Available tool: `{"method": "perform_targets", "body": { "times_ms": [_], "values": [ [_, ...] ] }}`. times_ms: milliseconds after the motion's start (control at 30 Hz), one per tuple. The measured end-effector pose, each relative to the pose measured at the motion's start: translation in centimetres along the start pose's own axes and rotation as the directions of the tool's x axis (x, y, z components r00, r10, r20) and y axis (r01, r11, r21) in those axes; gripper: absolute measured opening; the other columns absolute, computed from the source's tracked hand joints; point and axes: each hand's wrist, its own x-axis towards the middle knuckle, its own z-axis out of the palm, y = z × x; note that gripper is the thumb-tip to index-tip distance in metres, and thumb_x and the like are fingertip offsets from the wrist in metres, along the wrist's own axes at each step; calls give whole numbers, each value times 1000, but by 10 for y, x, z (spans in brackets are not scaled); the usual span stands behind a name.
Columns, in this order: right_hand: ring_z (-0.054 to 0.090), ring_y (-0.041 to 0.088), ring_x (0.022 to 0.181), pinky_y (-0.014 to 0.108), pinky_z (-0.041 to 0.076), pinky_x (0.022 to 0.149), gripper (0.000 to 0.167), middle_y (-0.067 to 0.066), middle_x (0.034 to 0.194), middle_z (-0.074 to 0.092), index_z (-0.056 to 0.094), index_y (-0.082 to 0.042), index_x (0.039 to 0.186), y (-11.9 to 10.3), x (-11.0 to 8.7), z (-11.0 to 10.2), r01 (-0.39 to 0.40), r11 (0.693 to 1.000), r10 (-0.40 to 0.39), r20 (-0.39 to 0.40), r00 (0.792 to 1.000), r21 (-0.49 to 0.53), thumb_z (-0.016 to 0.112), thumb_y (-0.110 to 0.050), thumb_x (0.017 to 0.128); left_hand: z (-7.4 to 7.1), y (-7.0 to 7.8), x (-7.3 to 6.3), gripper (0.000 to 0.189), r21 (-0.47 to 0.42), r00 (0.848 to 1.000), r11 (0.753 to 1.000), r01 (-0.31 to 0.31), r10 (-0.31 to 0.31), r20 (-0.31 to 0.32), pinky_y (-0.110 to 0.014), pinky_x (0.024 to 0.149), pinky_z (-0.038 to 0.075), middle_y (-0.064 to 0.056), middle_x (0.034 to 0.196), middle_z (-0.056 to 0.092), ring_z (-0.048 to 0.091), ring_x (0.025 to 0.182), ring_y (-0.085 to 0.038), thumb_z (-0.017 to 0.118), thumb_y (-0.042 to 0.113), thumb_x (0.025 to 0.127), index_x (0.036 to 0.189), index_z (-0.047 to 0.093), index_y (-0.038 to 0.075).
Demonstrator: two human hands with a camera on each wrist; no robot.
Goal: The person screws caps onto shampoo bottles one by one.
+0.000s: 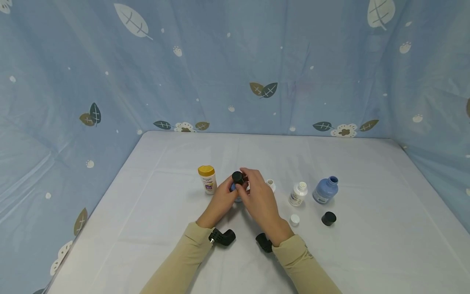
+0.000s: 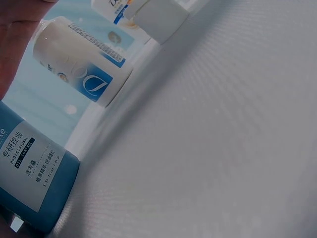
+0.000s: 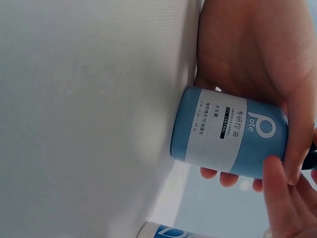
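Near the middle of the table, my left hand [image 1: 219, 199] grips a blue shampoo bottle [image 3: 218, 131] with a pale label, fingers wrapped round its body. The bottle stands upright, mostly hidden by the hands in the head view. At its top is a black cap [image 1: 238, 177], which my right hand [image 1: 260, 202] pinches between thumb and fingers. Just left of the hands stands a white bottle with a yellow cap [image 1: 207, 179]. Close behind the right hand, a white bottle without a cap [image 1: 271, 183] shows partly.
Farther right stand a second uncapped white bottle [image 1: 297, 195] and an uncapped blue bottle [image 1: 325, 191]. In front of them lie a loose white cap [image 1: 295, 220] and a loose black cap [image 1: 329, 219]. A patterned blue curtain [image 1: 235, 61] hangs behind the white-covered table [image 1: 154, 175].
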Motion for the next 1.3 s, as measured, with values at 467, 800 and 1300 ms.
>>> {"method": "perform_targets", "body": {
  "times_ms": [467, 800, 1300],
  "values": [
    [53, 16, 98, 33, 45, 77, 40, -1, 118, 54, 49, -15, 126, 2, 0, -1, 82, 996, -81, 34, 996, -42, 54, -14, 87, -7, 37, -12, 31, -3, 1000, 1000, -4, 4, 21, -37, 90, 39, -8, 115, 57, 50, 106, -18, 53, 18, 90, 119, 53, 8],
    [56, 12, 80, 26, 45, 63, 37, 1, 111, 58, 53, -10, 121, 1, 0, -1, 54, 998, -54, -4, 999, -15, 60, -18, 86, -1, 1, -2, 32, -63, 999, 997, -42, 44, 32, -34, 93, 38, 4, 116, 56, 48, 111, -10, 52, 25, 90, 122, 51, 23],
    [55, 11, 66, 21, 44, 56, 45, 4, 114, 53, 46, -12, 127, -1, -1, -1, 14, 1000, -14, 15, 1000, -19, 60, -23, 85, -1, 2, -3, 31, -34, 1000, 999, -18, 18, 3, -38, 91, 38, 5, 113, 58, 50, 108, -12, 55, 37, 87, 115, 56, 24]
  ]
}}
